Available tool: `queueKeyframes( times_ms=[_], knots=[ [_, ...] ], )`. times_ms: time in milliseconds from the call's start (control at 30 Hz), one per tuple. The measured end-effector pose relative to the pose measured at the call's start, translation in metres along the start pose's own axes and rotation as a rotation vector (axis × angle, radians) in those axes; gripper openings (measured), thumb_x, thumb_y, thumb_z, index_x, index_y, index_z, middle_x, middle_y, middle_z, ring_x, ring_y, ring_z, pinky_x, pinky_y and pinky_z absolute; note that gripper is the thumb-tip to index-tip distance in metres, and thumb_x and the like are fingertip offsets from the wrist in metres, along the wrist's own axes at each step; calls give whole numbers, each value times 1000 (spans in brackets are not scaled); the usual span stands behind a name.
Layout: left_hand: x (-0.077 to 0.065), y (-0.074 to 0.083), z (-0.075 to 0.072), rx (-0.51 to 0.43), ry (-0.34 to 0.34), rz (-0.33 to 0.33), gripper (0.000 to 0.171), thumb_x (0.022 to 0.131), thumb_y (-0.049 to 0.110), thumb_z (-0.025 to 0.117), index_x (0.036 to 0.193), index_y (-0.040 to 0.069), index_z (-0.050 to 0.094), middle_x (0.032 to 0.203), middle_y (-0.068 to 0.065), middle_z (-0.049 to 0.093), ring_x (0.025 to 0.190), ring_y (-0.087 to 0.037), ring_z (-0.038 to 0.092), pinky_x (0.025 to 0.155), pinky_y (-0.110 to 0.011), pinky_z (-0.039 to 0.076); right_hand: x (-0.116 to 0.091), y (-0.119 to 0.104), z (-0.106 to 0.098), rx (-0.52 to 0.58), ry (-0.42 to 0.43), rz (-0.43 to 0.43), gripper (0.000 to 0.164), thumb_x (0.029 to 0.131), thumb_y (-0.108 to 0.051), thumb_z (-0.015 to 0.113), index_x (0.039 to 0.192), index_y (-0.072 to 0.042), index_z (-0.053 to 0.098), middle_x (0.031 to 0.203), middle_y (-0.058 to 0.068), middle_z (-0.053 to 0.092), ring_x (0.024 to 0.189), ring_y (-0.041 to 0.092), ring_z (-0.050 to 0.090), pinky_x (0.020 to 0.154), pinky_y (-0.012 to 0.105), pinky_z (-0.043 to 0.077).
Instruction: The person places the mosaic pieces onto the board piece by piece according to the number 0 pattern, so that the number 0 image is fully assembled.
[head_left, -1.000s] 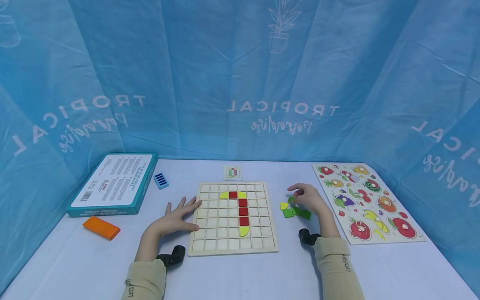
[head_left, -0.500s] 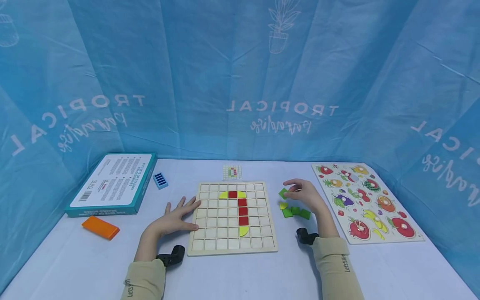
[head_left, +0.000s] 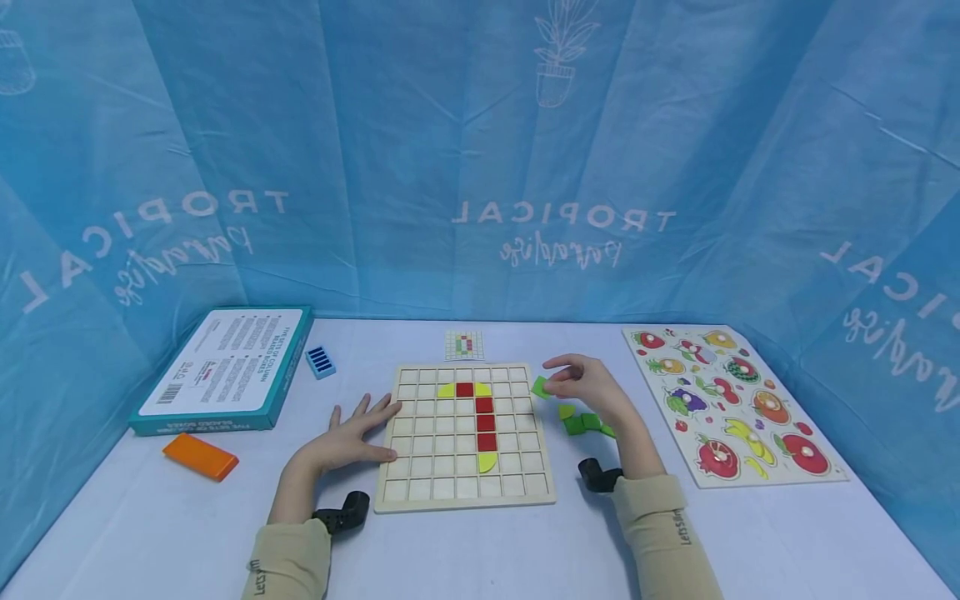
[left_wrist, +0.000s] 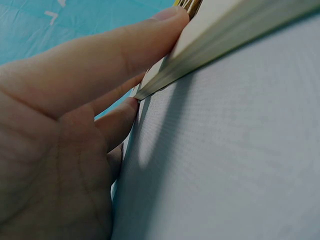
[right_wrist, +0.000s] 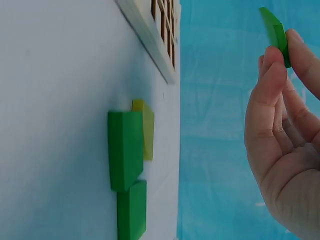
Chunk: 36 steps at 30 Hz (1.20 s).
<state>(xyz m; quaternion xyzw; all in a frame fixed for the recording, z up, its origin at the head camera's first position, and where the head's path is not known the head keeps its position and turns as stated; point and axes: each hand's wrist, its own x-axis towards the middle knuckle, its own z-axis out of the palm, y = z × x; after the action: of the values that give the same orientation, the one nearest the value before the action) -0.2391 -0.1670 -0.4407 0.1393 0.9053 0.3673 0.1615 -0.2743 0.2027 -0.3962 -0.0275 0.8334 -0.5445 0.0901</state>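
Observation:
My right hand (head_left: 592, 389) pinches a green tile (head_left: 540, 387) between thumb and fingertips, at the right edge of the wooden grid board (head_left: 465, 502). In the right wrist view the green tile (right_wrist: 278, 37) is held up off the table. My left hand (head_left: 348, 437) lies with spread fingers against the board's left edge; its thumb (left_wrist: 170, 25) touches the rim in the left wrist view. On the board, red squares (head_left: 486, 423) and yellow rounded pieces (head_left: 487, 462) form a hooked line. Several green tiles (right_wrist: 125, 150) and a yellow piece (head_left: 566, 411) lie on the table below my right hand.
A small pattern card (head_left: 464, 345) stands behind the board. To the left are a teal box (head_left: 225, 367), a small blue tray (head_left: 321, 362) and an orange block (head_left: 201, 456). A fruit puzzle board (head_left: 735, 408) lies at the right. A blue curtain (head_left: 405, 167) hangs behind.
My right hand has lifted a green tile out of the small pile and carried it left to the board's right edge. My left hand has stayed in place.

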Motion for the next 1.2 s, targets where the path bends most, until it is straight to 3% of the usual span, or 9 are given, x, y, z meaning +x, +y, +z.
queueKeyframes(
  times_ms=[200,500,733,1200],
  knots=[
    [0,-1,-1,-1,1,0,91,70,39,72,145,8,29,153,-17,13,139,-39,-8,104,-59,-21,-2,-5,6,9,-18,-9,38,83,-9,68,119,-1,58,93,11,63,94,36,60,89,47,49],
    [1,-3,-2,-13,3,6,91,70,39,72,145,8,29,153,-17,13,140,-39,-8,104,-59,-21,-1,-14,19,-62,-25,-15,27,81,-11,70,107,-5,66,92,7,63,85,19,58,83,39,52],
    [2,-6,0,-16,6,6,92,69,40,73,145,9,30,153,-16,13,140,-39,-8,104,-58,-21,-1,-17,27,-93,-31,-12,17,80,-11,71,97,-9,70,90,6,65,84,20,58,81,38,50],
    [1,-2,0,-18,12,2,91,70,38,73,144,7,30,153,-17,13,140,-39,-7,104,-59,-21,-1,-18,40,-68,-79,-20,15,80,-7,70,95,-6,71,88,7,65,81,21,61,79,39,54]
  ],
)
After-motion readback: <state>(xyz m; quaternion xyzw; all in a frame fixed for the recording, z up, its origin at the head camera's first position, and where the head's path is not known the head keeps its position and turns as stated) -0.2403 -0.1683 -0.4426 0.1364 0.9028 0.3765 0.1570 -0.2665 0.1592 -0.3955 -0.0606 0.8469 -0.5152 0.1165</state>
